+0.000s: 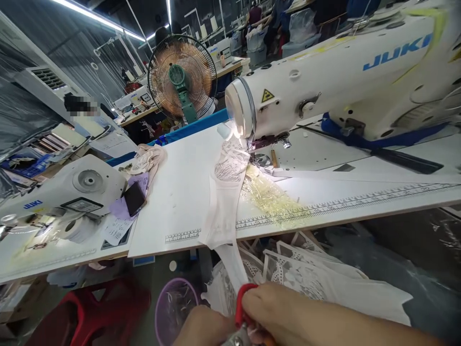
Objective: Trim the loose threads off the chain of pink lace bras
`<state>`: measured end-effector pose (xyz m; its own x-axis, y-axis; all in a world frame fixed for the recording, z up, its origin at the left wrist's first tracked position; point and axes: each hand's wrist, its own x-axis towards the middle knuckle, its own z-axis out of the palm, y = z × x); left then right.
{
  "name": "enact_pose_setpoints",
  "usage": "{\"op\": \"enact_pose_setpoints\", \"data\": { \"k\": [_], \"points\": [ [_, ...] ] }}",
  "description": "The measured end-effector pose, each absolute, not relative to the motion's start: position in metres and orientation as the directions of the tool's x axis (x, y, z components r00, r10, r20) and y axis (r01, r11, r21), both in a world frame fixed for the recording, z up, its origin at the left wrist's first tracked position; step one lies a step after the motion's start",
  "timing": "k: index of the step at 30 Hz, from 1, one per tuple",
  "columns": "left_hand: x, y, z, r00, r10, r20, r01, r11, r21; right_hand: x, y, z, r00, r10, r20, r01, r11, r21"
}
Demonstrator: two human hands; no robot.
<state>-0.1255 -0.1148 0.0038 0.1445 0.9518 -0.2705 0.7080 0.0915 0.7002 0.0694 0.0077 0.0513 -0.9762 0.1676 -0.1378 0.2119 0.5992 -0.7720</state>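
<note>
My right hand (277, 307), at the bottom of the view, is closed around red-handled scissors (240, 307); their metal pivot shows at the lower edge and the blades are out of sight. My left hand (205, 327) is beside it, fingers curled and blurred, and what it grips is hidden. A pale lace garment piece (226, 192) lies under the sewing machine head (241, 110). From there it hangs over the table edge as a narrow strip reaching down to the scissors. More white lace pieces (306, 274) lie below the table, behind my right hand.
A white table (173, 192) with a printed ruler carries yellowish film scraps (270, 192). To the left are a second sewing machine (86, 182), a phone (134, 198) and bunched fabric (147, 161). Below stand a purple-rimmed bin (158, 312) and a red stool (90, 312). A fan (182, 77) stands behind.
</note>
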Motion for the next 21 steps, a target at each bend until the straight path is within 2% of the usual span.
{"op": "enact_pose_setpoints", "data": {
  "k": [2, 5, 11, 14, 17, 21],
  "points": [
    [-0.128, -0.111, 0.014, 0.213, 0.943, -0.254, 0.667, 0.05, 0.744, 0.077, 0.019, 0.054, -0.974, 0.15, -0.171, 0.227, 0.609, -0.76],
    [-0.14, -0.115, 0.037, 0.215, 0.949, -0.232, 0.628, 0.047, 0.777, 0.083, 0.038, 0.055, -0.972, 0.171, -0.163, 0.235, 0.633, -0.737],
    [-0.161, -0.127, 0.036, 0.107, 0.936, -0.336, 0.446, 0.257, 0.857, 0.075, 0.074, 0.057, -0.937, 0.227, -0.267, 0.35, 0.625, -0.698],
    [-0.165, -0.125, 0.024, 0.049, 0.941, -0.334, 0.46, 0.276, 0.844, 0.069, 0.082, 0.062, -0.927, 0.229, -0.296, 0.373, 0.613, -0.697],
    [-0.161, -0.118, 0.025, 0.015, 0.966, -0.26, 0.595, 0.2, 0.778, 0.066, 0.078, 0.067, -0.921, 0.201, -0.333, 0.384, 0.597, -0.704],
    [-0.137, -0.106, 0.035, 0.128, 0.99, -0.065, 0.685, -0.041, 0.727, 0.063, 0.062, 0.073, -0.933, 0.114, -0.342, 0.349, 0.52, -0.78]
  ]
}}
